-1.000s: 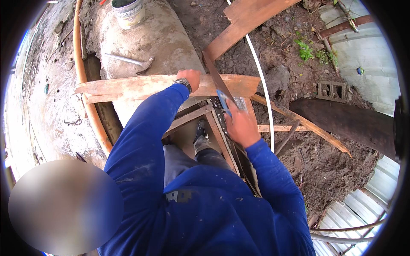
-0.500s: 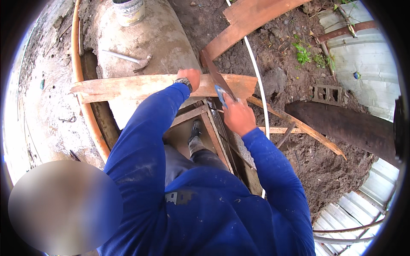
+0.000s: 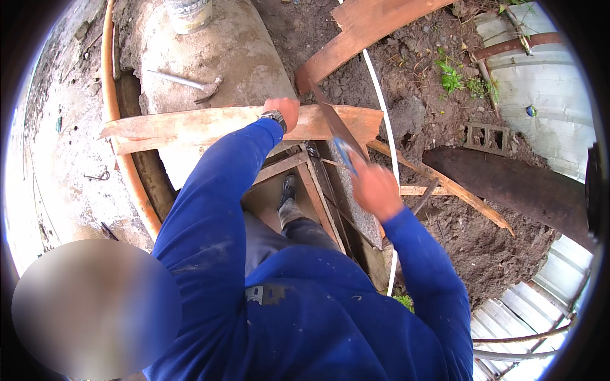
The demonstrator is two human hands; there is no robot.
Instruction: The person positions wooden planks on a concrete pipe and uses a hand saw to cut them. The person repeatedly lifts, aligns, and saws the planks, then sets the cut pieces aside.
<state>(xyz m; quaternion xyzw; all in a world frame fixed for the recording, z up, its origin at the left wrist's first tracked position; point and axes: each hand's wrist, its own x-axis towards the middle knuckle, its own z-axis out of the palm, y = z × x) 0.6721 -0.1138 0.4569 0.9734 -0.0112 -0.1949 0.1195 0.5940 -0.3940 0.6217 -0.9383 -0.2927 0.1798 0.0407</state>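
Observation:
My left hand (image 3: 283, 115) is closed over a long, weathered wooden board (image 3: 190, 128), which lies crosswise over a concrete slab and above a wooden frame. My right hand (image 3: 375, 187) grips a handsaw (image 3: 332, 120) by its blue handle; the blade runs up and left across the board's right part, right of my left hand. Below the board, my booted foot (image 3: 289, 190) is inside the open wooden frame (image 3: 279, 167). A claw hammer (image 3: 175, 79) lies on the concrete beyond the board.
A bucket (image 3: 187, 16) stands at the top. An orange pipe (image 3: 111, 76) runs down the left, a thin white pipe (image 3: 381, 95) down the right. Around are a reddish plank (image 3: 375, 25), split timber (image 3: 470, 197), dark curved board (image 3: 502, 181), hollow block (image 3: 484, 137) and metal sheets (image 3: 521, 82).
My right hand has moved back toward me and to the right, drawing the saw with it across the board. My left hand keeps its place on the board.

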